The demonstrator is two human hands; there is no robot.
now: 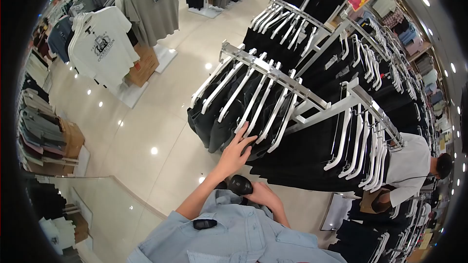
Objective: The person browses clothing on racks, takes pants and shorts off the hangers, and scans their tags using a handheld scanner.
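Note:
My left hand (234, 157) reaches up to the near end of a white hanger (254, 98) on a metal rail. Its fingers are stretched out and apart, with the fingertips at the hanger and the dark trousers (213, 127) hung there. Close to my body, my right hand (263, 196) is closed around a black handheld device (241, 185) with a rounded head. Part of the grip is hidden by the hand, and I cannot make out exactly what kind of device it is.
More black trousers (302, 160) hang to the right on the metal rack (336, 102). A person in a white shirt (408, 165) stands beyond them. Across the tiled floor (165, 131), T-shirts (100, 44) hang above cardboard boxes (142, 63). A glass edge (114, 178) lies at lower left.

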